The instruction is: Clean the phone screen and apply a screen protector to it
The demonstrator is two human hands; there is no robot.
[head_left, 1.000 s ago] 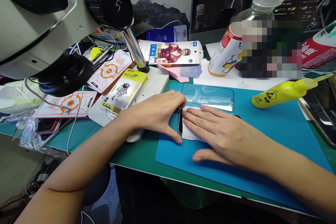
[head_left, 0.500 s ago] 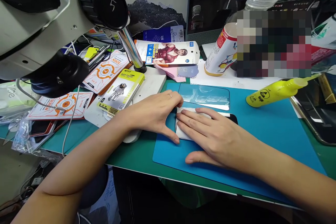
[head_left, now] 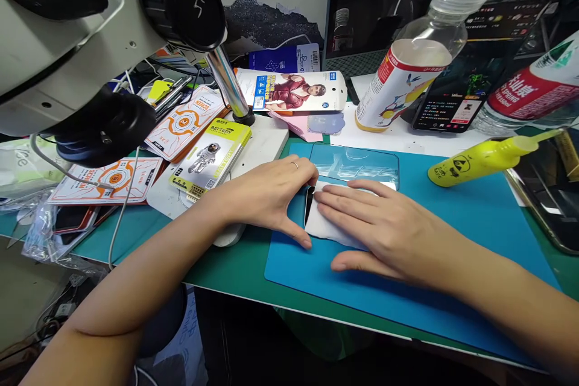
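Observation:
A white cloth [head_left: 337,232] covers most of a dark, phone-shaped device [head_left: 309,205], whose left end shows as a black strip with a bright rim. Lying flat on that cloth is my right hand [head_left: 377,226], fingers stretched out to the left, thumb apart over the mat. My left hand [head_left: 275,196], wearing a ring, braces the device's left end, with the thumb at the near corner and the bent fingers at the far corner. Just behind lies a clear glass sheet with a dark outline [head_left: 355,166]. Everything rests on a blue mat [head_left: 452,253].
A microscope [head_left: 181,6] stands at left on its white base. Beside it lie a yellow battery box [head_left: 212,154] and orange-white screen boxes [head_left: 113,181]. At right are a yellow dispenser bottle [head_left: 474,163], drink bottles [head_left: 384,84], a propped phone [head_left: 470,84] and another phone [head_left: 549,211].
My right hand and the cloth have slid right, uncovering a strip of the device's left end. The left hand stays in place at that end. The view has shifted slightly.

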